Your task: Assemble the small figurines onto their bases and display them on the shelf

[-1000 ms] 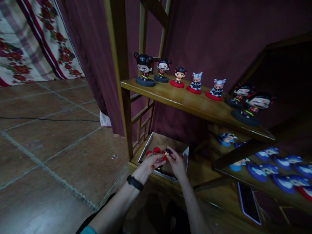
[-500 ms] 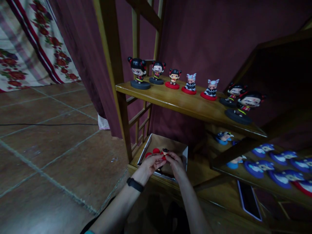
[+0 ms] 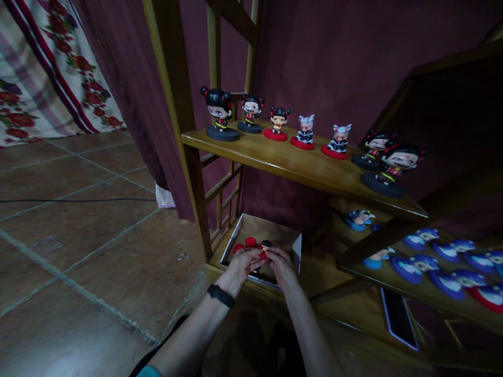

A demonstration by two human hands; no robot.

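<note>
Small black-haired figurine [image 3: 266,245], upright, grasped between the fingers of the left hand [image 3: 240,263] and right hand [image 3: 282,263]. Below the grip, an open box [image 3: 297,253]; just left of it, red discs [image 3: 250,242]. Above, a wooden shelf [image 3: 251,148] bearing larger figurines [image 3: 218,112]; well to the right, a phone [image 3: 398,318].

Both forearms [image 3: 202,319] stretched forward, left hand [image 3: 242,263] and right hand [image 3: 282,264] close together, fingers [image 3: 256,253] bent inward
</note>
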